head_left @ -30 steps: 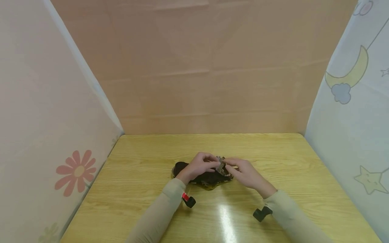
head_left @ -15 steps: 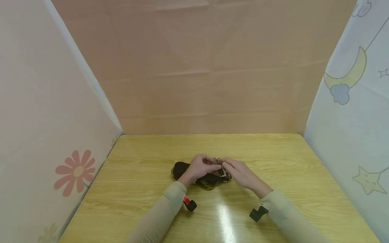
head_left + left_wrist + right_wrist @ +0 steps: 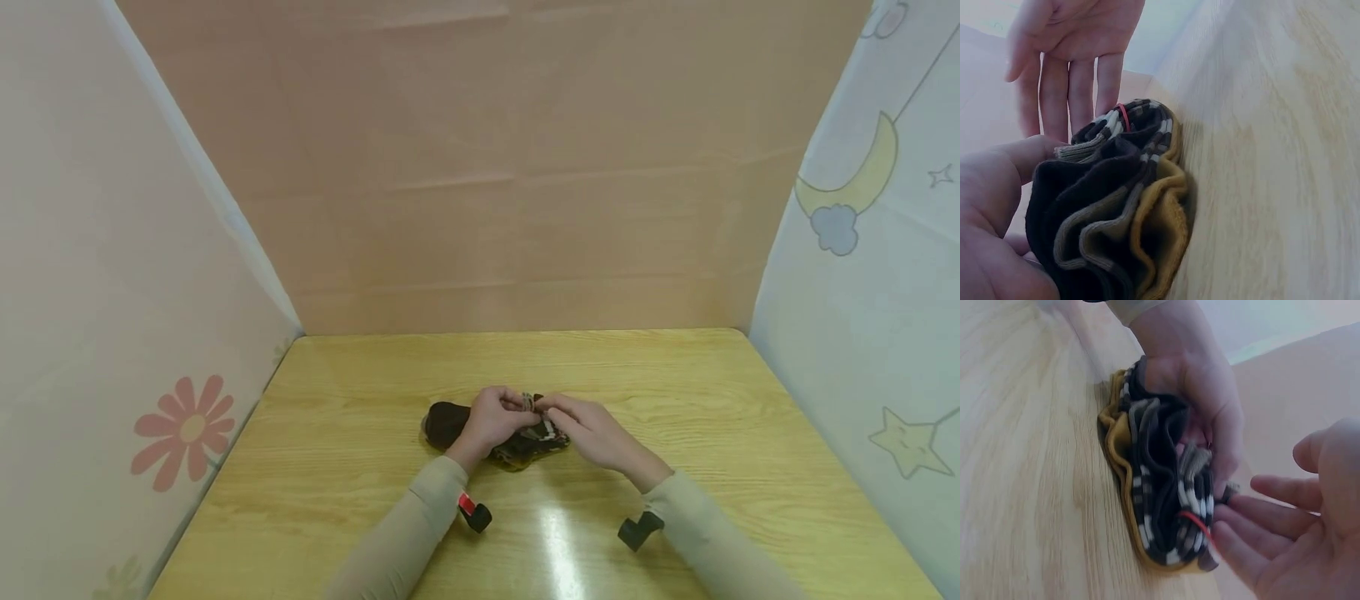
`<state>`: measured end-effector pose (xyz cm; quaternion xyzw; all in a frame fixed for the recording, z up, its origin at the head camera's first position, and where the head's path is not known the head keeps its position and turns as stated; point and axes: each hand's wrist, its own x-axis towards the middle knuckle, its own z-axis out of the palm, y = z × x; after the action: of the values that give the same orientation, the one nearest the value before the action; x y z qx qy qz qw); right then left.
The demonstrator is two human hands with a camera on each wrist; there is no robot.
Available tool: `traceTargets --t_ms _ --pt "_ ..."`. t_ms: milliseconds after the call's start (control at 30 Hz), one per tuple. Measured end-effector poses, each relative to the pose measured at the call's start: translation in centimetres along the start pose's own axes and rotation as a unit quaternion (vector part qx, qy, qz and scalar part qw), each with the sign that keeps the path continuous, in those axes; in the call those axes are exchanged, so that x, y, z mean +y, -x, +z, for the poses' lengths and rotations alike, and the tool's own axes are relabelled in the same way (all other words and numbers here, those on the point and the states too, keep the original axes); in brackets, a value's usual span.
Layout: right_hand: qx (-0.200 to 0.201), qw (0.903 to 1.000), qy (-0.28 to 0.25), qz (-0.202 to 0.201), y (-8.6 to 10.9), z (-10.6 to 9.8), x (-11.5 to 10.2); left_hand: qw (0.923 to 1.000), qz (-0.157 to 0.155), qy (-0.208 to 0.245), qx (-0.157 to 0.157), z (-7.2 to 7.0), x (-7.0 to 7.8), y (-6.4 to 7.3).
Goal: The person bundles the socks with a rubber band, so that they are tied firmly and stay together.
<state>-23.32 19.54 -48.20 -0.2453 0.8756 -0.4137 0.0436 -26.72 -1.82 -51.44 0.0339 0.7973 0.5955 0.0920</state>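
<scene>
A bundle of folded socks (image 3: 447,423) lies on the wooden table, its layers black, grey-brown, mustard and black-and-white patterned. Wavy layer edges of the socks (image 3: 1107,219) face the left wrist view, and a thin red loop (image 3: 1123,117) crosses the patterned far end. My left hand (image 3: 493,422) grips the upper folds with thumb and fingers. Opposite it, my right hand (image 3: 596,429) has its fingers extended at the patterned end, close to the red loop (image 3: 1196,524). Whether those fingertips touch the fabric is hard to tell. The left hand hides part of the bundle in the head view.
The wood-grain table (image 3: 337,517) reaches a brown backdrop (image 3: 517,208) at its far edge. Pale printed panels stand on both sides, a flower (image 3: 191,428) on the left one and a moon (image 3: 862,179) on the right one. A black wrist device (image 3: 639,530) sits on the right sleeve.
Both hands have shifted slightly left and down along the socks. The raised grey cuff between them has been lowered, and the right fingers have come nearer to the left hand.
</scene>
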Motion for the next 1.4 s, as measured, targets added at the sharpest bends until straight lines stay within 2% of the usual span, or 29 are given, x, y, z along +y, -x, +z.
traceTargets --t_ms 133,267,433,500,667,867,933,1100,1167,1400 --pt "0.049 0.9987 0.003 -0.014 -0.1 -0.5 1.2 1.0 0.0 0.001 0.003 0.1 -0.3 -0.1" --pt "0.078 0.9932 0.053 -0.069 -0.4 -1.1 2.7 0.9999 -0.005 0.011 0.002 0.1 -0.7 -0.3" --pt "0.047 0.9815 0.125 -0.138 -0.9 -1.4 4.5 0.9995 -0.008 0.031 0.001 0.0 -1.3 -0.4" --pt "0.037 0.9737 0.15 -0.168 -1.1 -1.4 4.9 0.9991 -0.008 0.041 0.002 0.0 -1.4 -0.3" --pt "0.039 0.9465 0.199 -0.251 -1.8 -1.2 5.2 0.9979 -0.001 0.065 0.003 -0.1 -1.7 -0.3" --pt "0.046 0.9163 0.233 -0.322 -2.5 -1.1 5.3 0.9961 0.017 0.087 0.005 -0.1 -2.2 -0.2" --pt "0.045 0.9091 0.24 -0.337 -2.5 -1.1 5.3 0.9957 0.023 0.089 0.008 -0.1 -2.3 -0.2" --pt "0.025 0.9031 0.222 -0.367 -2.6 -1.5 5.2 0.9952 0.025 0.093 0.016 0.0 -2.5 -0.2" --pt "0.008 0.8996 0.211 -0.383 -2.6 -1.7 5.0 0.9953 0.023 0.093 0.019 0.1 -2.5 -0.3" --pt "-0.062 0.8759 0.201 -0.434 -2.8 -1.9 4.2 0.9961 0.019 0.08 0.032 0.2 -2.3 -0.2"
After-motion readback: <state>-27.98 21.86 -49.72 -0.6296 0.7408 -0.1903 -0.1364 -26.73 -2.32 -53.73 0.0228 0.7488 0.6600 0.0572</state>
